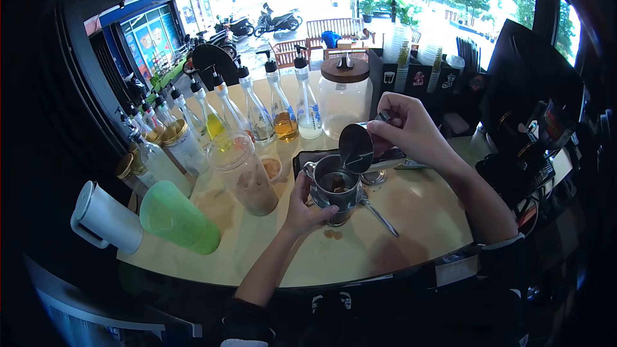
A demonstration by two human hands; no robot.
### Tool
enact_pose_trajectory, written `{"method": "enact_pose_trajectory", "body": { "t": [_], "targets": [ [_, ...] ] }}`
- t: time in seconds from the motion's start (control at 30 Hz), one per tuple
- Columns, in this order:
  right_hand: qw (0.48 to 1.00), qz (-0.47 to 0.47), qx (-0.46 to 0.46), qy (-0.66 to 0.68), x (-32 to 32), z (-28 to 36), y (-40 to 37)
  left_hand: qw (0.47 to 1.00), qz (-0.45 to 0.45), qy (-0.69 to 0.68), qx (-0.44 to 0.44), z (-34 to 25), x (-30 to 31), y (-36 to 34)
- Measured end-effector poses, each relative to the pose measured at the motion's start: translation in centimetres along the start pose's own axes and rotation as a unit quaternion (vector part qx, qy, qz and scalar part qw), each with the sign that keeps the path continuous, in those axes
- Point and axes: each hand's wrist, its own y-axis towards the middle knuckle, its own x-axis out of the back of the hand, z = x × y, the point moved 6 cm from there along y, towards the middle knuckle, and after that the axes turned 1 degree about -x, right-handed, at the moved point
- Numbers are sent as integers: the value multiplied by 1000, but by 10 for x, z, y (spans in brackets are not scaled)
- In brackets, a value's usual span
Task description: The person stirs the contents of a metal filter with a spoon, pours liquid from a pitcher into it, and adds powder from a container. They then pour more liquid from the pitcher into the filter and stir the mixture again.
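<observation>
My left hand is wrapped round a shiny metal cup with a small side handle, which looks like a coffee drip filter. It sits on a vessel mostly hidden below it, and dark liquid shows inside. Above its rim, my right hand grips a metal pitcher, tilted so that its mouth faces the cup. A thin stream seems to run from the pitcher's lip. To the right of the cup a metal spoon lies on the counter, near a small round metal lid.
Left of my hands stand a clear plastic jar, a green pitcher and a white jug. Several pump bottles line the counter's back, beside a wooden-lidded jar. Stacked cups and a dark screen stand right.
</observation>
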Motion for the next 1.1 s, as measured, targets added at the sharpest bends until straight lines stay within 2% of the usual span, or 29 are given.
{"method": "enact_pose_trajectory", "body": {
  "t": [0.17,0.8,0.9,0.97,1.1],
  "targets": [
    [998,2,24,-53,0,3,1,1000,-7,1,-7,0,0,0],
    [999,4,17,-45,-8,12,-1,1000,-1,1,-6,-2,-1,0],
    [1000,8,-15,-20,-8,14,-3,1000,-8,-7,0,-2,-1,-1],
    [994,17,21,-102,-6,13,0,1000,0,-2,-3,-2,-1,0],
    [999,24,-9,-22,-8,17,-4,1000,-1,-5,2,1,0,-1]
  ]
}}
